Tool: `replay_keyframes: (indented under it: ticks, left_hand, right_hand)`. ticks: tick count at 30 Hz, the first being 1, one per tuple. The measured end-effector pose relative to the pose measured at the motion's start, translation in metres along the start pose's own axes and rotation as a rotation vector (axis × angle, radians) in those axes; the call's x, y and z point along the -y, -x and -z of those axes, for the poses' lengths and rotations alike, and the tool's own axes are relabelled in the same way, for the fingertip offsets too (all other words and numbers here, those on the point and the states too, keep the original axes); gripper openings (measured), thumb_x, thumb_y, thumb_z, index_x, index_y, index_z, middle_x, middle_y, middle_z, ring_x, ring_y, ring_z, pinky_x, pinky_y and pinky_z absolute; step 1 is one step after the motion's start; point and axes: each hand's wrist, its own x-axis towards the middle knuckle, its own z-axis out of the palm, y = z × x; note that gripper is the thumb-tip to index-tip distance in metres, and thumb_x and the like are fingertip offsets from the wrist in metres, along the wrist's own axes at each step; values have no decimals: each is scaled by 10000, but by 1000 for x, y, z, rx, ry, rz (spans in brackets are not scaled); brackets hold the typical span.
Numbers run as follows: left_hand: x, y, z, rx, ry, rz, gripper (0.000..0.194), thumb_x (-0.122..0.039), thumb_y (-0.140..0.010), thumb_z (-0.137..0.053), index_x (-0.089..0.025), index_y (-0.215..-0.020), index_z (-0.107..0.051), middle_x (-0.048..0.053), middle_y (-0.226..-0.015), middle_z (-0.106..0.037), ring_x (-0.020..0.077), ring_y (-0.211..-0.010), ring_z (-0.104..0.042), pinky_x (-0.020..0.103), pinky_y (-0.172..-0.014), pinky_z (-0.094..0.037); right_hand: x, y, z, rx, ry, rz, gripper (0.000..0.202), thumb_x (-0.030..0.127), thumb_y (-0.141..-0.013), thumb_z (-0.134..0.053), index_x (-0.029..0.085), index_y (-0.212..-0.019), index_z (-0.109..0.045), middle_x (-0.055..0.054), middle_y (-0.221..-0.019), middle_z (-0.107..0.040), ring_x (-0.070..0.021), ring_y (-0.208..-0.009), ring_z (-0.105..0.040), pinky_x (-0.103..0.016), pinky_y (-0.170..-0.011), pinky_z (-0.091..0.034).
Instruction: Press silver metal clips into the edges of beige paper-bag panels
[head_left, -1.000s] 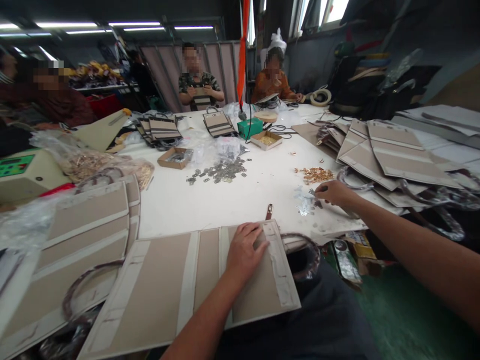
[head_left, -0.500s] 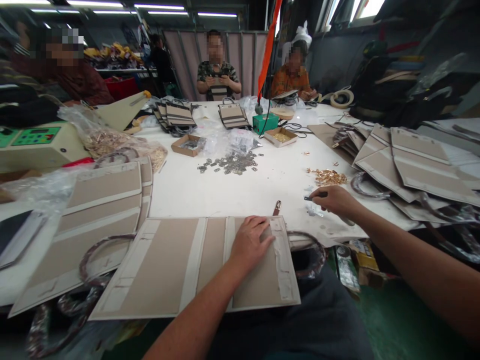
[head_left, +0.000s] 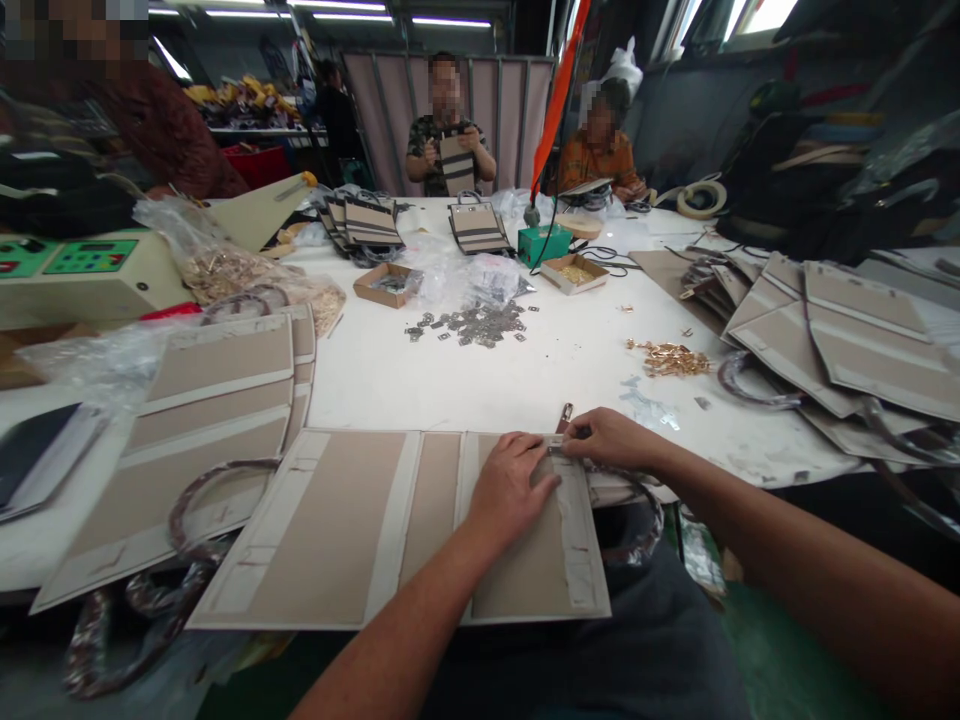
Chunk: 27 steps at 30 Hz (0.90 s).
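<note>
A beige bag panel (head_left: 330, 520) with pale strips across it lies in front of me, its near edge over my lap. My left hand (head_left: 510, 490) rests flat on its right part, fingers stretched out. At the panel's far right corner, my right hand (head_left: 611, 440) pinches a small metal plate (head_left: 555, 448) against the edge. The fingertips partly cover that plate. Just beyond this edge a brown tab with a metal fitting (head_left: 565, 415) sticks out. A plastic-wrapped handle (head_left: 645, 525) curves out from the panel's right side.
More bag panels lie left (head_left: 217, 370) and in a right-hand pile (head_left: 862, 320). Loose grey metal plates (head_left: 484, 325) and gold-coloured fittings (head_left: 671, 359) are spread on the white table (head_left: 375, 375). Small cardboard boxes (head_left: 574, 273) and a green box (head_left: 544, 244) stand farther back. Co-workers sit around.
My right hand has moved left from beside the gold fittings to the panel's far right corner, bringing the small metal plate. My left hand stays on the panel. The view has shifted slightly.
</note>
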Motion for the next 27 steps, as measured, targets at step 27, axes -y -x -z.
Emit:
replay_keyframes:
  ticks: [27]
  left_hand:
    - [2, -23, -6, -19, -43, 105, 49, -207, -925, -764, -230, -883, -753, 33, -999, -721, 243, -1028, -584, 427, -940, -472]
  right_hand:
    - [-23, 0, 29, -114, -257, -258, 265, 441, -741, -749, 180, -776, -721, 15, -577, -589, -130, -498, -516, -252, -485, -399]
